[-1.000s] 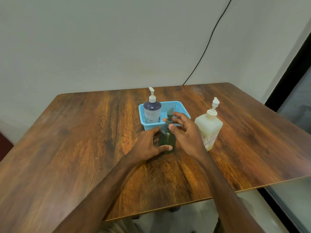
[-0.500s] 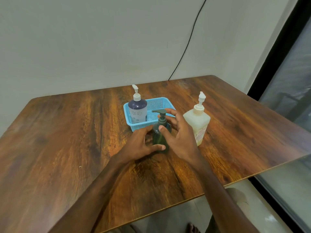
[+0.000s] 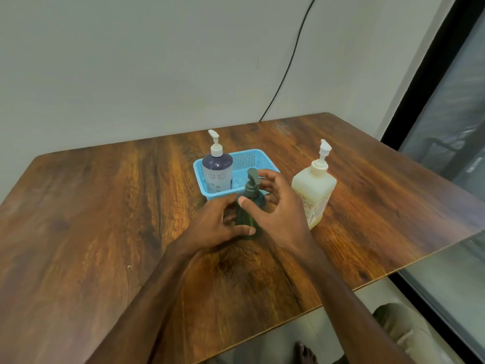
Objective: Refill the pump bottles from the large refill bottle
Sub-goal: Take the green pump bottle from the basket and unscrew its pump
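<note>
A small dark green pump bottle (image 3: 251, 203) stands upright on the wooden table (image 3: 105, 219), just in front of a blue basket (image 3: 252, 160). My left hand (image 3: 219, 224) grips its body from the left, thumb across the lower front. My right hand (image 3: 278, 206) curls around its neck and collar, thumb in front and fingers behind the pump. A purple pump bottle (image 3: 217, 169) with a white pump stands in the basket's left half. The large cream refill bottle (image 3: 313, 190) with a white pump stands on the table right of my right hand.
A black cable (image 3: 291, 59) runs down the wall to the table's far edge. A dark window frame (image 3: 430, 106) lies along the right side. The table's near edge runs diagonally at lower right, with floor and a bare foot (image 3: 304, 353) below.
The green bottle's pump head has turned between frames, under my right hand. The camera has swung, shifting the whole scene in view. Both hands stay on the bottle.
</note>
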The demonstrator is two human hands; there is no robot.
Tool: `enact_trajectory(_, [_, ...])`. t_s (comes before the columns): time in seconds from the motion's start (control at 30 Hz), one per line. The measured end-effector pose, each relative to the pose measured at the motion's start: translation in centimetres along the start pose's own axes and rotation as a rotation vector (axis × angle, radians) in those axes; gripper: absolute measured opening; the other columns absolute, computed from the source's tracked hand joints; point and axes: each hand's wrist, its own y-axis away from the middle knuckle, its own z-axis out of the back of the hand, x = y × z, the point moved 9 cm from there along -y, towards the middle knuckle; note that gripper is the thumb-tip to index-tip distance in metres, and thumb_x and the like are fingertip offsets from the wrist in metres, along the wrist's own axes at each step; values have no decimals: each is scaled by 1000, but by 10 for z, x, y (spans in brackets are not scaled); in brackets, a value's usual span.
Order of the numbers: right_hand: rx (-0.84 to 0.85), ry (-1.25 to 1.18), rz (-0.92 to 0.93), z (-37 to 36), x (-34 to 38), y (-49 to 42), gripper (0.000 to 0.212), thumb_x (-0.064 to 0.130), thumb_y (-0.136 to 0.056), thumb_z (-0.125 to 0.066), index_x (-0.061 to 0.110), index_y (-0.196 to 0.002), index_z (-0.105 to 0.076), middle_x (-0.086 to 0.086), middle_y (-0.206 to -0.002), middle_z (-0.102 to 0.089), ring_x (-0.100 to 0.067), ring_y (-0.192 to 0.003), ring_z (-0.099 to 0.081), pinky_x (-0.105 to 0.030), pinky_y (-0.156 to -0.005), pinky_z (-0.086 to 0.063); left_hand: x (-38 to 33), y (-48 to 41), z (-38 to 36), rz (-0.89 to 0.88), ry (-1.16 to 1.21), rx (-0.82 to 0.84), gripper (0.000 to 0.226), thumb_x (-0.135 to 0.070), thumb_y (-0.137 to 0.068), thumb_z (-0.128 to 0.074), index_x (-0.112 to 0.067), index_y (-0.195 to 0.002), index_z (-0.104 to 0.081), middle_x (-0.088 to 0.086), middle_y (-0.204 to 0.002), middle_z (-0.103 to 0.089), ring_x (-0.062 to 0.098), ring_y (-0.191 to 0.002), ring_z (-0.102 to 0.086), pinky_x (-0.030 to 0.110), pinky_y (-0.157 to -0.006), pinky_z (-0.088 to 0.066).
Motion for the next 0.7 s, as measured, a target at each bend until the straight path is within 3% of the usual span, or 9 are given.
enact_trajectory(0.1, [-98, 36, 2, 5, 2, -2, 54, 43, -80, -85, 33, -125, -57, 17, -122, -64, 0, -109, -62, -26, -93, -58, 2, 2, -1, 6, 6, -15, 65, -29, -81, -89, -35, -134, -52, -34, -122, -52, -21, -101, -56, -1, -81, -48])
enact_trajectory(0.23, [-17, 5, 2, -2, -2, -3, 53, 25, -90, -77, 32, -135, -49, 14, -132, -65, -3, -122, -61, -37, -103, -55, 5, 4, -4, 10, 55, -18, 67, -25, -81, -89, -32, -136, -53, -35, -126, -54, -26, -108, -57, 3, -87, -48])
enact_trajectory(0.37, [-34, 27, -1, 1, 1, -4, 66, 41, -80, -86, 34, -133, -48, 21, -129, -60, 1, -117, -60, -22, -96, -55, 7, 5, -5, 24, 53, -32, 70, -28, -82, -89, -36, -140, -50, -41, -127, -49, -30, -110, -52, 1, -89, -46])
enact_trajectory(0.43, [-88, 29, -4, 5, 3, -6, 63, 43, -78, -87, 32, -129, -53, 19, -124, -63, -1, -112, -63, -22, -92, -57, 7, 6, -6, 27, 37, -31, 69, -31, -82, -88, -38, -139, -49, -42, -126, -49, -31, -108, -52, 2, -89, -47])
enact_trajectory(0.6, [43, -90, 14, -1, 2, -6, 52, 11, -92, -73, 31, -134, -51, 10, -132, -67, -1, -120, -63, -34, -102, -56, 6, 5, -5, 8, 10, -34, 72, -33, -82, -89, -25, -144, -54, -26, -130, -59, -20, -113, -58, 8, -94, -51])
enact_trajectory(0.7, [62, -61, 21, -2, 1, -4, 59, 24, -88, -79, 34, -138, -48, 13, -139, -62, 0, -124, -59, -28, -103, -53, 5, 5, -5, -5, -6, -34, 73, -34, -82, -88, -24, -145, -53, -18, -136, -62, -7, -120, -61, 17, -99, -54])
